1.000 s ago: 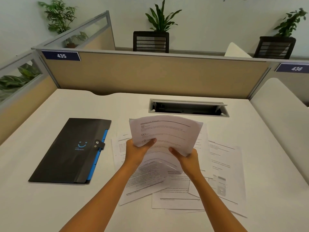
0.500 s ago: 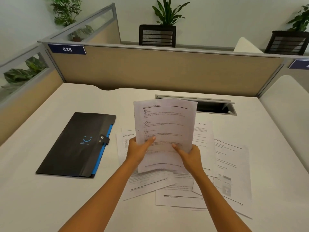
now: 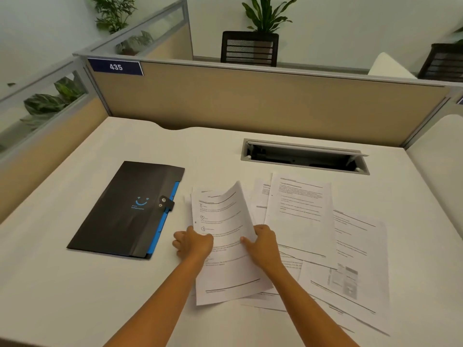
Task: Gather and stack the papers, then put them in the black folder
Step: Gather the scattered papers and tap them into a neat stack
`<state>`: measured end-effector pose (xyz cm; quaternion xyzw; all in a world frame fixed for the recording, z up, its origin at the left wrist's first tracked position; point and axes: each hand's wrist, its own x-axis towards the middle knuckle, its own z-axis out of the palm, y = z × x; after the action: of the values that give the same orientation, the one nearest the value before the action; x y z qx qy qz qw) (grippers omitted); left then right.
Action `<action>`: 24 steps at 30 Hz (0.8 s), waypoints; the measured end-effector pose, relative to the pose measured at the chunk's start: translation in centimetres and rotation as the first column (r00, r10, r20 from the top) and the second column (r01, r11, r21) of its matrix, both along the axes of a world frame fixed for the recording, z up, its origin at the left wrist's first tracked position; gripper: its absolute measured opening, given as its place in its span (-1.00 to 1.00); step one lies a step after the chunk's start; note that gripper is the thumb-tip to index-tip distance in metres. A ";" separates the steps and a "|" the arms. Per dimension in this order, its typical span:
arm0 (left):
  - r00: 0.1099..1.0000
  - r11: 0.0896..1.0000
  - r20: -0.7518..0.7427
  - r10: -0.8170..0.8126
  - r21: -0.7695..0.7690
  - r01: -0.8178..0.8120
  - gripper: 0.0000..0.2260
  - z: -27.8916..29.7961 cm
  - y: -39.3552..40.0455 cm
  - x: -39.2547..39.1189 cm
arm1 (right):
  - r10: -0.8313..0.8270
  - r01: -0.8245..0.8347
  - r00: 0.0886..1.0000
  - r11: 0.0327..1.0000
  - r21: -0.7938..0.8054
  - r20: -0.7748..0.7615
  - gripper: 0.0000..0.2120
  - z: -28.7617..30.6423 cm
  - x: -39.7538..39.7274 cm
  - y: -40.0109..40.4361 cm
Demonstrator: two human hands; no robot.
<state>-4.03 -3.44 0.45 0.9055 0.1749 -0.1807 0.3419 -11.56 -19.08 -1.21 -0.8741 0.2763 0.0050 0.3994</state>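
We see a small stack of printed sheets (image 3: pixel 225 246) lying on the white table (image 3: pixel 75 296), its far right corner curled up off the surface. Left hand (image 3: pixel 194 242) closed on the stack's left edge, thumb on top, fingers curled beneath. Right hand (image 3: pixel 263 242) grips the right edge, thumb pressed on the printed face, fingers behind the lifted side.

Loose papers (image 3: pixel 350 259) spread to the right of the stack and partly under it, overlapping one another at slight angles; one upper sheet (image 3: pixel 299 216) lies flat just beside the right hand. We cannot count the sheets in the held stack.

Black folder (image 3: pixel 125 209) lies flat and closed on the table just left of the stack, apart from it, with a blue edge strip and a snap tab (image 3: pixel 166 202) facing the papers. A blue smile mark shows on its cover.

Farther back, an open cable tray (image 3: pixel 304 156) is set into the table, beyond the loose papers. A beige partition (image 3: pixel 250 101) closes the far side, bearing a blue plate (image 3: pixel 115 67) reading 435. Behind it stand potted plants (image 3: pixel 265 13) and a dark mesh chair back (image 3: pixel 249 47).

Nothing lies between the stack and the folder.
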 end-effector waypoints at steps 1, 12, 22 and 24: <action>1.000 1.000 -0.009 0.012 0.006 -0.012 -0.72 0.1 0.0 0.1 | 0.009 -0.009 1.000 0.999 -0.035 -0.012 -0.54 -0.2 0.0 0.4; 0.996 0.995 -0.014 0.087 -0.049 -0.088 -0.68 0.5 0.3 -0.1 | -0.061 0.059 0.997 0.997 0.042 0.046 -0.58 0.6 -0.1 1.7; 0.982 0.951 0.101 0.160 -0.283 -0.126 -0.82 1.3 -0.8 -0.2 | -0.143 0.092 0.967 0.967 0.237 0.212 -0.49 1.8 -1.2 1.1; 0.970 0.896 0.114 0.215 -0.417 -0.150 -0.77 1.8 -1.2 -0.3 | -0.196 0.133 0.954 0.955 0.264 0.228 -0.43 2.0 -1.4 0.5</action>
<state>-4.31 -4.64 2.28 0.8057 0.1905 -0.1083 0.5503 -12.94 -18.60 0.78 -0.7852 0.2928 -0.1053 0.5353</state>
